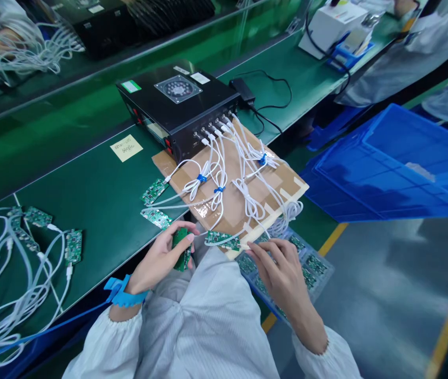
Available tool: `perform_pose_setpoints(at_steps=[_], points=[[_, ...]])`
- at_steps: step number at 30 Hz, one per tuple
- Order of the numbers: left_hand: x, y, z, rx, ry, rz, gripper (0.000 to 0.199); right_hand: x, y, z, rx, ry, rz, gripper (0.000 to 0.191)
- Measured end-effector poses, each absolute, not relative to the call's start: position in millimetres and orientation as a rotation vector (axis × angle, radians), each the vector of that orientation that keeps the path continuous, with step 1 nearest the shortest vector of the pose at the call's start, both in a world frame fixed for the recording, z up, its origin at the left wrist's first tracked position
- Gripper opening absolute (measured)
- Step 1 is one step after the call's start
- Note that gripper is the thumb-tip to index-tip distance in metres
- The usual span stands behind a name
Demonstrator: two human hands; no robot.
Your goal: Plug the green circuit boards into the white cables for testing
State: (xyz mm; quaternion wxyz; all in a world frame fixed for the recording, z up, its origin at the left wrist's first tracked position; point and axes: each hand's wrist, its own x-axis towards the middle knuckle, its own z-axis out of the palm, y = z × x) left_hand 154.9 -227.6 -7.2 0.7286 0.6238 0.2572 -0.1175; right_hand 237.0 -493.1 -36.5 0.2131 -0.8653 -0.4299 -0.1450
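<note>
My left hand (166,255), with a blue strap on its wrist, is closed around a green circuit board (181,247). The fingertips of my right hand (281,266) pinch a white cable plug (244,246) at the right end of another green circuit board (222,240), which lies at the cardboard's near edge. Whether the plug is fully seated I cannot tell. Just beyond my left hand, a circuit board (156,218) and a cabled circuit board (155,191) rest near the bench edge. White cables (218,197), bundled with blue ties, run to a black box (180,105).
The cardboard sheet (229,184) overhangs the green bench (101,210). Below it stands a tray of circuit boards (314,268). A large blue crate (389,168) is at right. Cabled boards (73,246) and a yellow note (126,148) lie at left. Other people work at the far bench.
</note>
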Motion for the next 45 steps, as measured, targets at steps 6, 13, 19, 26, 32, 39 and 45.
perform_pose_setpoints(at_steps=[6, 13, 19, 26, 32, 39, 45], points=[[159.0, -228.6, -10.0, 1.451, 0.523, -0.309, 0.045, 238.3, -499.2, -39.4, -2.425, -1.111, -0.538, 0.030], [161.4, -230.9, -13.9, 1.446, 0.542, -0.331, 0.048, 238.7, -483.9, -53.7, -2.430, -1.061, -0.452, 0.025], [157.4, -226.6, -11.5, 1.315, 0.560, -0.328, 0.049, 240.1, -487.7, -55.4, -2.381, -1.086, -0.368, 0.026], [154.7, -229.6, 2.7, 1.011, 0.626, -0.303, 0.060, 267.3, -535.7, -87.2, -2.214, -0.046, -0.474, 0.022], [164.9, -249.9, 10.8, 0.965, 0.678, -0.221, 0.054, 278.2, -543.2, -140.6, -1.637, 0.239, 0.172, 0.055], [168.1, -274.4, 8.4, 0.846, 0.623, -0.226, 0.045, 298.2, -528.9, -164.9, -1.403, 0.171, 0.224, 0.063], [167.8, -285.8, 7.4, 0.796, 0.584, -0.239, 0.056, 308.2, -518.6, -175.7, -1.536, 0.054, 0.204, 0.081]])
